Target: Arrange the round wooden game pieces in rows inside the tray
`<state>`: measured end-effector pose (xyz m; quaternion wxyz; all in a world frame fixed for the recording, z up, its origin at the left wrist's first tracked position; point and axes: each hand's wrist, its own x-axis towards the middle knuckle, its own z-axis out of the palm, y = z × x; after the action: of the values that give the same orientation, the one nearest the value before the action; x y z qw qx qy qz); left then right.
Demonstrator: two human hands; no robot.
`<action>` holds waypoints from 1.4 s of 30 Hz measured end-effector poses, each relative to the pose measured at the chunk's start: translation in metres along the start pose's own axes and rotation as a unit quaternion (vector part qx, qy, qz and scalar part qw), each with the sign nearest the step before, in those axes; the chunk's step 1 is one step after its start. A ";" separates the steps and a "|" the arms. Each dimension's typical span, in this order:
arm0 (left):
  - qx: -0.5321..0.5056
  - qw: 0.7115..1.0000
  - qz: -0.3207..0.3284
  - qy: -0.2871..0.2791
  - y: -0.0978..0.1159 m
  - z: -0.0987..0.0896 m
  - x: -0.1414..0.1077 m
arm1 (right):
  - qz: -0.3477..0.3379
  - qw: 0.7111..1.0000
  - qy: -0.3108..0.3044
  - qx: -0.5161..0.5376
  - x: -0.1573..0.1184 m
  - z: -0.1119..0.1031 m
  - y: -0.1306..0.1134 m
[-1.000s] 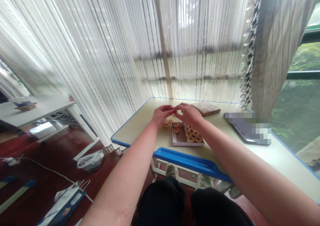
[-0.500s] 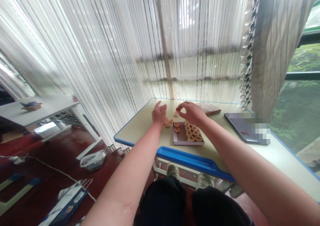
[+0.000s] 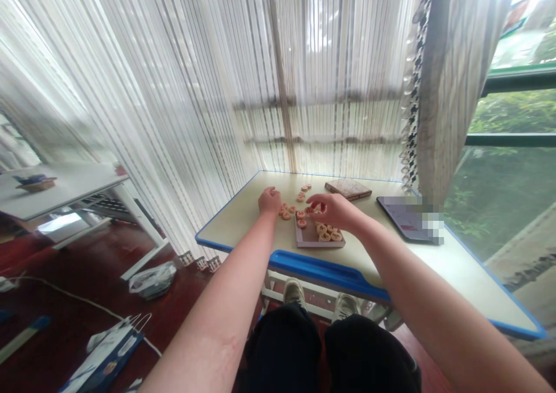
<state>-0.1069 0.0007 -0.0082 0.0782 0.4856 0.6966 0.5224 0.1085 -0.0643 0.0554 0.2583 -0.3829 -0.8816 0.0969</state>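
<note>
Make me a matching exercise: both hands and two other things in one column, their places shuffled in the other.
1. left hand
2. right hand
3. flat device
4. plastic bag

A. on the floor
B. over the shallow box
C. beside the loose pieces
D. on the table, toward its right edge

Pairs: 1-C; 2-B; 3-D; 4-A

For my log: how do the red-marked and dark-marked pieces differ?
Red-marked pieces show red characters; dark-marked pieces show black ones. Red-marked pieces lie both at the left inside the box and loose on the table; visible dark-marked pieces lie at the right inside it. Both are round and pale.
</note>
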 end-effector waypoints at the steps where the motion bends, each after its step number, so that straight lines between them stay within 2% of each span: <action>1: 0.000 1.000 0.000 -0.003 0.000 0.000 0.000 | -0.015 1.000 -0.006 0.001 0.000 0.003 -0.002; 7: 0.008 1.000 0.004 -0.010 -0.002 0.000 -0.001 | -0.050 0.998 -0.010 -0.036 0.003 0.018 -0.004; 17: 0.045 0.999 0.001 -0.027 0.004 -0.002 -0.002 | -0.025 0.996 -0.025 -0.077 0.006 0.031 -0.005; 27: 0.051 0.998 0.000 -0.021 0.004 -0.001 -0.002 | -0.035 0.997 -0.004 -0.075 0.005 0.032 -0.005; 33: 0.048 0.998 0.006 -0.029 0.003 -0.001 -0.002 | -0.047 0.999 -0.003 -0.025 0.005 0.026 0.001; 36: 0.047 0.998 0.001 -0.039 0.006 -0.003 -0.004 | -0.001 0.999 0.039 -0.018 0.010 0.013 0.023; 39: 0.048 0.998 -0.003 -0.049 0.008 -0.004 -0.005 | 0.132 0.980 0.138 -0.061 0.014 0.000 0.055; 40: 0.049 0.998 -0.003 -0.050 0.009 -0.004 -0.005 | 0.172 0.971 0.147 -0.081 0.015 -0.002 0.065; 42: 0.051 0.997 0.000 -0.050 0.008 -0.004 -0.005 | 0.221 0.963 0.120 -0.099 0.016 -0.001 0.081</action>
<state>-0.1021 -0.0057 -0.0016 0.0880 0.5143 0.7173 0.4618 0.1509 0.0028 0.0326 0.2947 -0.6011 -0.7426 0.0173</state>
